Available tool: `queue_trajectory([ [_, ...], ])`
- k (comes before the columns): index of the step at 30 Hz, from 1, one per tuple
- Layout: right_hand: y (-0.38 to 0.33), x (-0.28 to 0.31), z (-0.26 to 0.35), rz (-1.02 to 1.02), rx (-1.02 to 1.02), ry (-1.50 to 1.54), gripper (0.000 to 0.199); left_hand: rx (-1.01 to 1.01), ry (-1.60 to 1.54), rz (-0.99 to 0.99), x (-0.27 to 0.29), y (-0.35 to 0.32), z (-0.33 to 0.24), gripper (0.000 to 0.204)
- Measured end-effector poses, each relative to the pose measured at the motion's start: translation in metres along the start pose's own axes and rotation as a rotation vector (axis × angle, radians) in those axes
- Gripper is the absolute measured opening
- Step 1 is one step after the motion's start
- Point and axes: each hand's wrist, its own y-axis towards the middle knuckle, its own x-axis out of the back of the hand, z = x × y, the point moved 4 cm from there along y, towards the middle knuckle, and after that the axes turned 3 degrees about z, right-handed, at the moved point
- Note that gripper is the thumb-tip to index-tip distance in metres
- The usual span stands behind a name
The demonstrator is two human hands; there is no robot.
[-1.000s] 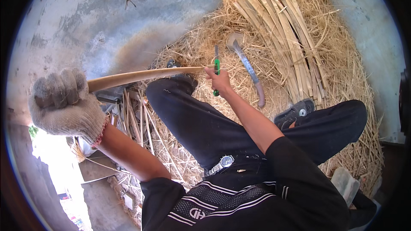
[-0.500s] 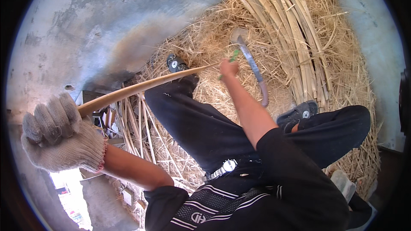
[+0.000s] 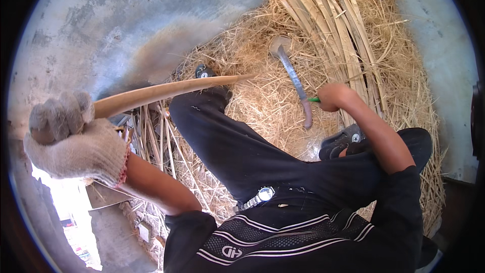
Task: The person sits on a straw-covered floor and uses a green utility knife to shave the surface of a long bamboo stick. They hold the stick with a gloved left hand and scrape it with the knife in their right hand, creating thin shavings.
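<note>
A: What are the hands holding?
B: The left hand [image 3: 65,144], in a glove [image 3: 106,154], is forming a closed fist around the near end of a pale strip [image 3: 166,90]. The bare right hand [image 3: 335,97] is gripping a green tool [image 3: 314,99], fingers curled shut; only one end is showing, so a cutting edge cannot be confirmed.

A: Where is the strip lying?
B: It is extending from the left fist past the left knee and the shoe [image 3: 204,72], its tip pointing over the shavings [image 3: 262,126], well apart from the right hand.

A: What could be going wrong?
B: Possibly a slip: one fist is providing the only evident grip, so a hard pull could be twisting the strip in the loose knit. Excess pressure could be splitting the thin tip. A careless swing could be knocking the knife [image 3: 290,71], which is lying near the right hand.

A: Which textures are appearing?
B: The strip is bowing smoothly and tapering; the shavings are tangling, dry and straw-coloured; the bundled slats [image 3: 343,30] are running long and flat.
</note>
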Motion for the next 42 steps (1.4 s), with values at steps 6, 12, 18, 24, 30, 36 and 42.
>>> queue_trajectory([
  [6, -0.009, 0.088, 0.09, -0.687, 0.343, 0.875, 0.049, -0.114, 0.268, -0.369, -0.069, -0.003, 0.011, 0.035],
  [12, 0.059, 0.087, 0.141, -0.949, 0.526, 1.348, 0.041, -0.202, 0.336, -0.54, -0.077, 0.006, 0.02, 0.03],
  [18, 0.065, 0.087, 0.142, -1.131, 0.65, 1.456, 0.025, -0.054, 0.238, -0.394, -0.077, 0.012, 0.023, 0.032],
  [24, 0.056, 0.089, 0.145, -1.162, 0.64, 1.326, 0.011, -0.096, 0.273, -0.531, -0.087, 0.01, 0.026, 0.032],
  [30, 0.053, 0.052, 0.162, -0.913, 0.717, 1.23, 0.01, -0.095, 0.384, -0.612, -0.082, 0.016, 0.029, 0.03],
  [36, 0.1, -0.029, 0.129, -0.53, 0.464, 0.931, 0.021, -0.138, 0.382, -0.542, -0.068, 0.033, 0.034, 0.029],
  [42, 0.145, -0.148, 0.036, -0.706, -0.381, 0.824, 0.021, -0.145, 0.435, -0.505, -0.053, 0.044, 0.045, 0.032],
])
